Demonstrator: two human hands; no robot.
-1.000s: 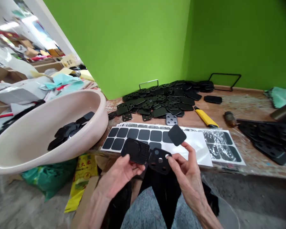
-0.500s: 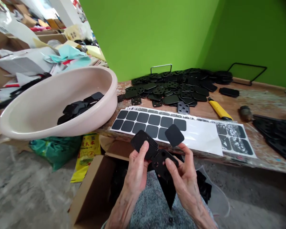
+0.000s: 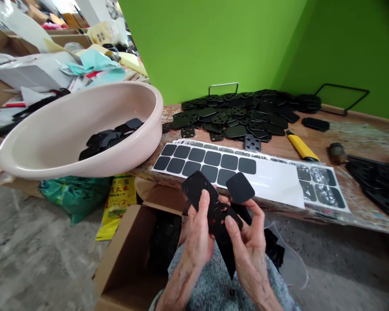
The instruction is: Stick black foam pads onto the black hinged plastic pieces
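Observation:
My left hand (image 3: 197,233) is closed on a black plastic part (image 3: 194,186), its thumb pressed over the recessed face. A black plate with round holes (image 3: 218,219) meets the part's lower end; I cannot tell whether they are joined. My right hand (image 3: 251,244) pinches this holed plate with the thumb. On its raised index fingertip sits a dark rounded-square sticker (image 3: 240,188), apart from the plate. Behind the hands, at the bench edge, lies a white sheet (image 3: 275,178) bearing rows of similar dark stickers, with a bare stretch at its right.
Many black holed plates (image 3: 240,115) are heaped against the green wall. A yellow utility knife (image 3: 301,146) and a small jar (image 3: 337,153) lie on the bench at right. At left, a pink basin (image 3: 52,125) holds black pieces. An open cardboard box (image 3: 116,255) stands below.
My left hand has turned the black part more upright and drawn it closer to my right hand. The sticker stays on my right index fingertip. The camera view has shifted slightly.

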